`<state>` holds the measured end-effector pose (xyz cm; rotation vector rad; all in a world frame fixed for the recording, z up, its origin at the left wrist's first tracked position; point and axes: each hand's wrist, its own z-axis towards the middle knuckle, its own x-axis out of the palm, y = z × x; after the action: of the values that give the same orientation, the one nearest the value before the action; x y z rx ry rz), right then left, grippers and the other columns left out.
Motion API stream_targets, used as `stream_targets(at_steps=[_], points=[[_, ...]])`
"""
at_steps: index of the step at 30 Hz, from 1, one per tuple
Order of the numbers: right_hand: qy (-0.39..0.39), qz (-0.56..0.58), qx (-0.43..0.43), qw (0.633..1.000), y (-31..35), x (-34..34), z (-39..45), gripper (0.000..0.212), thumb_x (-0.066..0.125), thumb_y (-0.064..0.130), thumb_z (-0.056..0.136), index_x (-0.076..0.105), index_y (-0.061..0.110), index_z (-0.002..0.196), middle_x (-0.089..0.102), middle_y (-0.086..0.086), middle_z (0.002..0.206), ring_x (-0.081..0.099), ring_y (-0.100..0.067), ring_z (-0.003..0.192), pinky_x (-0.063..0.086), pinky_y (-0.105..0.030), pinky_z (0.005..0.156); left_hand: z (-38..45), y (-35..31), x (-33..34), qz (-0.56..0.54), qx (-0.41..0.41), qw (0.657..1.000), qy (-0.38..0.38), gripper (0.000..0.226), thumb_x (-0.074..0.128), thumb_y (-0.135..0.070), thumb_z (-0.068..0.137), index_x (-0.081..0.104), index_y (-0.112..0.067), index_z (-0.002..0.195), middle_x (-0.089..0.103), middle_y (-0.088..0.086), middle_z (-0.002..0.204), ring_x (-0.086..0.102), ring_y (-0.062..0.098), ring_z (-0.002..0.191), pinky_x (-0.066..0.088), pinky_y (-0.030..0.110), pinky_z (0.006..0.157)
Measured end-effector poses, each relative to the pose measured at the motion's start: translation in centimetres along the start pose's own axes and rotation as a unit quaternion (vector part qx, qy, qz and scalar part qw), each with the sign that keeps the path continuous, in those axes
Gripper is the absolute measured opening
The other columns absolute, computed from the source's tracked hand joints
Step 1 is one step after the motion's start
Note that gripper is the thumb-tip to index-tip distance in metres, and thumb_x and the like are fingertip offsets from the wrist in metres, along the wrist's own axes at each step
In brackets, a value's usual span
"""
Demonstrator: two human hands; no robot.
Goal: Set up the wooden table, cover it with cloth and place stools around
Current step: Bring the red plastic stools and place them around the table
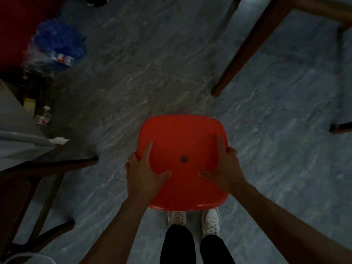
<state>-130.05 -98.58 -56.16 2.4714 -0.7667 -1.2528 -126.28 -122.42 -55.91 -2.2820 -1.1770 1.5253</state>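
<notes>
A red plastic stool (182,138) with a small round hole in its square seat is right in front of me, above my feet. My left hand (143,172) grips the seat's left edge, thumb on top. My right hand (223,168) grips the right edge the same way. The stool's legs are hidden under the seat. A wooden table's leg (247,46) slants down at the upper right, its frame running off the top edge. At the left a table edge draped in pale cloth (17,138) reaches into view.
Dark wooden furniture legs (43,189) stand at the lower left. A blue plastic bag (57,39) and bottles (42,117) lie on the grey marble floor (133,73) at the upper left. Another wooden foot (341,127) shows at the right edge.
</notes>
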Motion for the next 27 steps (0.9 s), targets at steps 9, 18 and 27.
stream_targets(at_steps=[9,18,27], points=[[-0.1,0.015,0.083,0.991,1.5,-15.0,-12.8,0.13,0.083,0.06,0.059,-0.005,0.042,0.153,0.028,-0.02,0.142,0.045,-0.038,0.126,0.044,-0.045,0.105,-5.9,-14.7,-7.3,0.025,0.12,0.99,0.07,0.113,0.083,-0.06,0.053,0.018,-0.055,0.145,0.035,0.015,0.14,0.037,0.034,0.129,0.041,0.045,0.104],[-0.213,0.062,0.196,0.955,-0.6,-25.3,-24.6,0.132,0.085,0.064,0.051,0.003,0.043,0.152,0.036,-0.022,0.137,0.048,-0.04,0.123,0.043,-0.046,0.105,-13.6,-28.0,-9.3,0.044,0.232,0.962,0.139,0.111,0.084,-0.054,0.053,0.023,-0.051,0.145,0.038,0.014,0.135,0.043,0.033,0.125,0.04,0.041,0.105],[-0.329,0.154,0.289,0.886,-5.9,-30.2,-40.6,0.133,0.084,0.065,0.051,0.003,0.039,0.153,0.034,-0.024,0.137,0.047,-0.041,0.124,0.042,-0.047,0.106,-26.2,-39.3,-8.1,0.124,0.409,0.888,0.171,0.112,0.083,-0.059,0.051,0.023,-0.051,0.145,0.041,0.014,0.131,0.043,0.034,0.122,0.036,0.041,0.108]])
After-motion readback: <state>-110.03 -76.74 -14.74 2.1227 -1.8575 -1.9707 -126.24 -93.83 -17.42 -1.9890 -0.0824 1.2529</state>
